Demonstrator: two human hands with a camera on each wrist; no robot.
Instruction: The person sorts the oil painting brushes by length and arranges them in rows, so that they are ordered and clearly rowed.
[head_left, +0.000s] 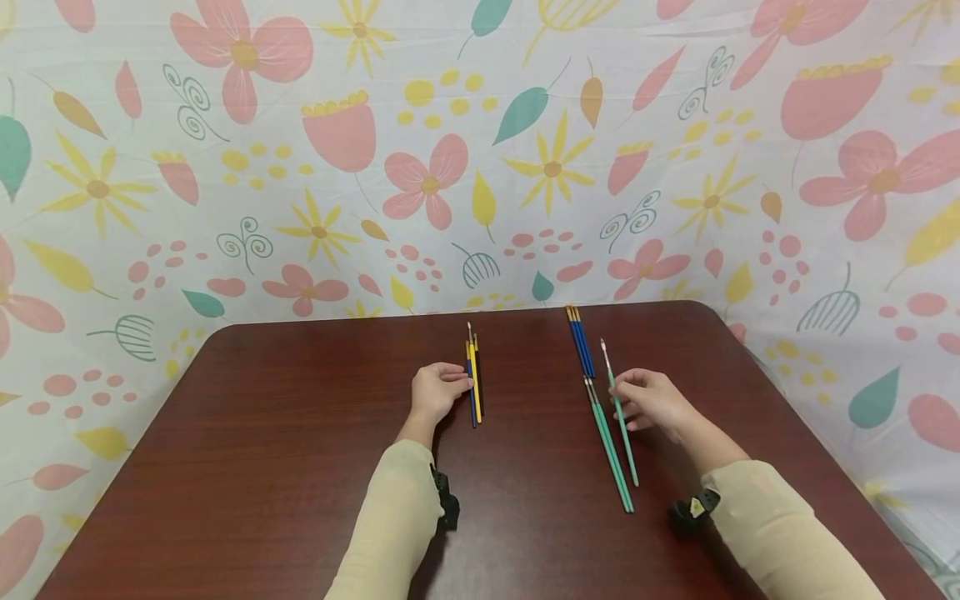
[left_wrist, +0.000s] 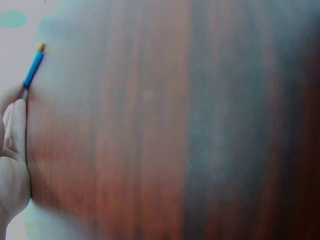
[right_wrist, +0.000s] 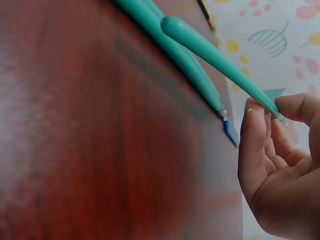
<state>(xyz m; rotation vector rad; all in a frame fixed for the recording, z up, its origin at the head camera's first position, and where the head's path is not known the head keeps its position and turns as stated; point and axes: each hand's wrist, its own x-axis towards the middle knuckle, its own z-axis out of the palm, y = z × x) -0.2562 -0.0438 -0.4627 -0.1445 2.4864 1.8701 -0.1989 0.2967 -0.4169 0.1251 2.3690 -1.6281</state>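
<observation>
My right hand (head_left: 651,400) pinches a green paintbrush (head_left: 627,442) between thumb and fingers near its ferrule, with the pale bristles pointing away from me. In the right wrist view, the handle end of this brush overlaps the other green paintbrushes (right_wrist: 195,80) on the table. Toward the middle, my left hand (head_left: 437,393) pinches a dark blue paintbrush (head_left: 472,412). Close along its right side are a yellow paintbrush (head_left: 476,396) and a black one (head_left: 482,396). The left wrist view shows a bright blue brush end (left_wrist: 33,70) beyond the fingertips.
Several blue paintbrushes (head_left: 582,346) lie side by side near the far edge, just beyond the green pair. The brown wooden table (head_left: 300,467) meets a flower-print cloth (head_left: 420,275) at the back and sides.
</observation>
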